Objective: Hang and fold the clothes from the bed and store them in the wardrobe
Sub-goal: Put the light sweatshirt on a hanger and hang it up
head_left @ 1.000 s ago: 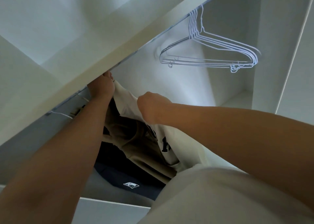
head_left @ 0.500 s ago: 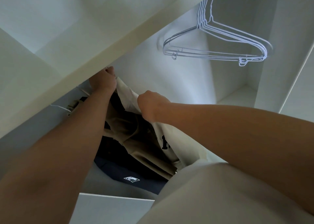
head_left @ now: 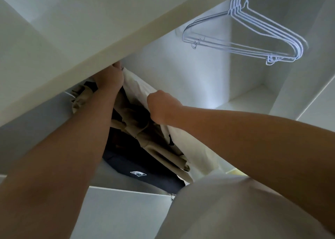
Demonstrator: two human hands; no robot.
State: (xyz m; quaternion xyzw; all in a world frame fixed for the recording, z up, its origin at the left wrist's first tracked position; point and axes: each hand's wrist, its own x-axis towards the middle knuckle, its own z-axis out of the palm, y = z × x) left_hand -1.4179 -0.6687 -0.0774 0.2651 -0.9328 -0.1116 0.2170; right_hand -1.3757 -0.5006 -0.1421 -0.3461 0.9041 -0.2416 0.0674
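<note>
Observation from the head camera, which looks steeply up into the wardrobe (head_left: 183, 75).

Left hand (head_left: 110, 77): raised to the underside of the slanting shelf board (head_left: 94, 39). It holds the top of the cream shirt (head_left: 139, 87). Its fingers are curled there, with the fingertips partly hidden behind the board's edge.

Right hand (head_left: 161, 106): closed in a fist around the upper edge of the same cream shirt, just right of and below the left hand. The knuckles face the camera.

Cream shirt: inside the wardrobe's hanging space, stretched between the two hands and falling down to the right. Part of a dark print shows on its front. Whether a hanger is inside it cannot be determined.

Adjacent items: a tan garment (head_left: 139, 131) hangs immediately left of and touching the cream shirt, with a bunched part showing beyond the left forearm. Below the tan garment is a dark garment (head_left: 126, 166) bearing a small pale patch.

To the upper right, a cluster of white wire hangers (head_left: 257, 39) hangs bare, well apart from both hands.

The person's pale top (head_left: 235, 211) fills the lower right of the view.
</note>
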